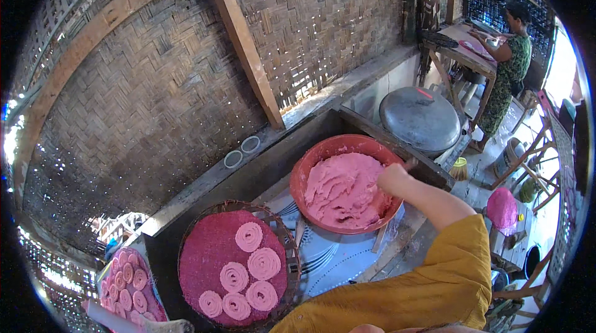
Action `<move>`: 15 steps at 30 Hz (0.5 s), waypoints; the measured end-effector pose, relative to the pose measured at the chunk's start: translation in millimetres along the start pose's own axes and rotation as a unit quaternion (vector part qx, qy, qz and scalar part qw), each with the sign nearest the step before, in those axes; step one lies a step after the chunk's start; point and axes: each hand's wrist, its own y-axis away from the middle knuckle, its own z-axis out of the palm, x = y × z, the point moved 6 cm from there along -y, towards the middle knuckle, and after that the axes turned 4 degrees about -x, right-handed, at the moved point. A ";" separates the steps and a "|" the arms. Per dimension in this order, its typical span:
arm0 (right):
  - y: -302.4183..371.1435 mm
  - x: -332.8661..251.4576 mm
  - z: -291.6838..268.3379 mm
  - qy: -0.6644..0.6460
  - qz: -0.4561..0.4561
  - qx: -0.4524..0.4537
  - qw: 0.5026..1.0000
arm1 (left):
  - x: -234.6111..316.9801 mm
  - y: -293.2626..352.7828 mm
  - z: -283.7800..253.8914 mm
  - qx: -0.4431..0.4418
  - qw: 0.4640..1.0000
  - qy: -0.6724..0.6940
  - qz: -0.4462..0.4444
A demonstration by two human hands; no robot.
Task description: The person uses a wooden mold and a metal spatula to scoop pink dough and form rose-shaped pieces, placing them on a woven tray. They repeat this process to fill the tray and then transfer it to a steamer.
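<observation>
Right hand point(393, 179) is curled shut, digging into the pink dough point(343, 189) at the right rim of the round red plastic basin point(313, 162). Most of the dough sits left of that grip. Left hand isn't in view, so right's nearer.

The right hand point(393, 179) is closed in a fist, forearm bare and stretched forward, upper arm in a yellow sleeve. The left hand is not visible.
</observation>
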 end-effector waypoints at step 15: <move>-72.5 10.8 33.8 -0.043 -0.060 0.068 0.995 | -5.3 2.6 10.1 0.000 0.998 -0.052 -0.024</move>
